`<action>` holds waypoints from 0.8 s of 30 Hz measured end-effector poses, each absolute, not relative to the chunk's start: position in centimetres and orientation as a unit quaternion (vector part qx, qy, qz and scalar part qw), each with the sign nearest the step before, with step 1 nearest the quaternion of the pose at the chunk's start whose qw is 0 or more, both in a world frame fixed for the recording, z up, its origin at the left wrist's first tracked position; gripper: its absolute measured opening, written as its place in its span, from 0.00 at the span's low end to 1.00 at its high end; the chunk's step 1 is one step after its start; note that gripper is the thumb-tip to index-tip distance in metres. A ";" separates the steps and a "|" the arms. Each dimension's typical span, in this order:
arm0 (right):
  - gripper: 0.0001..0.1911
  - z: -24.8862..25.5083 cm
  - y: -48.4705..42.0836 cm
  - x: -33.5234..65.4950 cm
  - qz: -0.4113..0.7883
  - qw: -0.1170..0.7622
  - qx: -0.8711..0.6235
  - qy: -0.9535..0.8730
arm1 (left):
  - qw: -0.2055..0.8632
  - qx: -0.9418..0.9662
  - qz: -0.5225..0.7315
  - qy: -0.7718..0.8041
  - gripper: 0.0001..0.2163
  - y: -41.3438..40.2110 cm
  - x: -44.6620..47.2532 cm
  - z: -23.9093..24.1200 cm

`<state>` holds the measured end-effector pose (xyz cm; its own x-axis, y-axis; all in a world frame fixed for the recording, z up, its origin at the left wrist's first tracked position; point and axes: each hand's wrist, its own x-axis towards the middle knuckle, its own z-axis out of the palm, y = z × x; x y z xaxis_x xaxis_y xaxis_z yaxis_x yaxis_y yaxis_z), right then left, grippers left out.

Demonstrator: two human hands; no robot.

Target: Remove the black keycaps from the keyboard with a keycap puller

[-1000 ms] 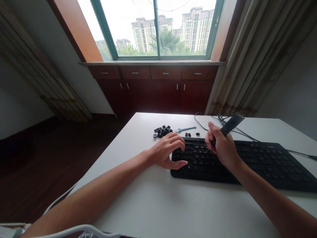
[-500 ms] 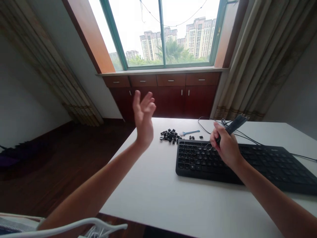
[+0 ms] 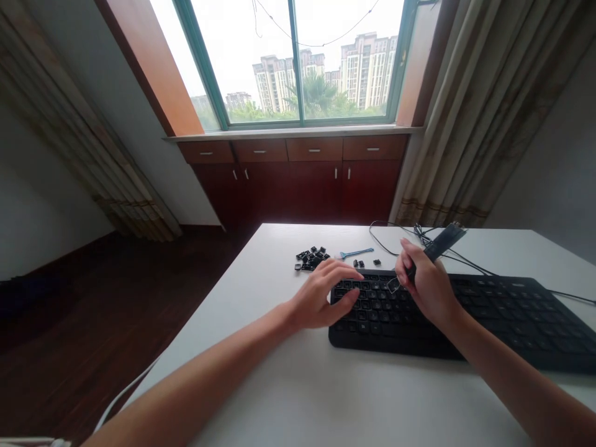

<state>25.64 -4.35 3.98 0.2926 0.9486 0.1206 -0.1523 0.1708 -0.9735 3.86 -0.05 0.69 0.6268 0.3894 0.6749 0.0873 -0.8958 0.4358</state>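
My right hand (image 3: 429, 284) is closed round the dark handle of a wire keycap puller (image 3: 444, 241), held tilted over the keyboard. Its thin wire loops point down at the keys, and the handle's upper end sticks out above my fist. At the left end of the black keyboard (image 3: 395, 344), my left hand (image 3: 319, 295) is open, thumb and fingers apart over the keys and holding nothing. Several keys on that side look bare, without caps. Just beyond the left hand lies a pile of loose black keycaps (image 3: 311, 256), partly hidden by it.
A small blue-handled tool (image 3: 357, 252) lies behind the keyboard, with a few loose keycaps (image 3: 377, 262) nearby. A black cable (image 3: 465, 263) runs behind the right hand. The white table (image 3: 279, 372) ends at the left; a red cabinet (image 3: 311, 192) stands under the window.
My left hand has come down from the air above the table's left side to the keyboard's left end. The right hand still grips the puller in nearly the same place.
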 end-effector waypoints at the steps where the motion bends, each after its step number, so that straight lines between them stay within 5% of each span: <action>1: 0.25 4.0 -4.4 25.6 0.425 0.636 -0.489 -0.419 | 0.168 0.895 0.397 0.116 0.11 -0.3 3.7 0.6; 24: 0.25 3.7 -5.4 24.1 0.455 0.587 -0.490 -0.457 | 0.051 0.936 0.349 0.008 0.09 -1.0 3.8 0.4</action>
<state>24.08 -5.38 3.66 0.1692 0.9814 0.0912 -0.0865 0.1069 -0.9905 3.76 -1.00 0.38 0.7568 0.0504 0.6517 -0.0209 -0.9946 0.1012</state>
